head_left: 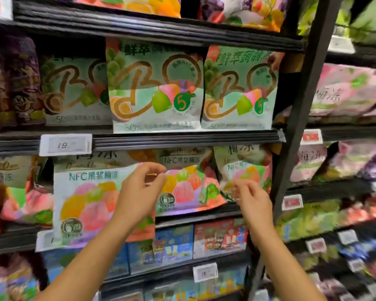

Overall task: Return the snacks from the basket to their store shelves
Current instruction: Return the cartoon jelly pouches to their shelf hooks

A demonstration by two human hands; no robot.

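A large pastel jelly bag (85, 203) with coloured jelly pictures hangs in front of the middle shelf, its bottom over the shelf edge (204, 216). My left hand (139, 190) is at the bag's top right corner, and its curled fingers and thumb pinch the top edge. My right hand (251, 198) is farther right with loosely curled fingers. Its fingertips are by the lower left corner of another jelly bag (245, 170) standing on the same shelf; I see nothing held in it. A third such bag (189, 187) leans between the two hands. No basket is in view.
The shelf above holds three green jelly bags (154, 88) and a price tag (65, 145). Blue and red snack boxes (219, 237) fill the shelf below. A black upright post (300, 118) separates this bay from a neighbouring rack of pink bags (345, 92) on the right.
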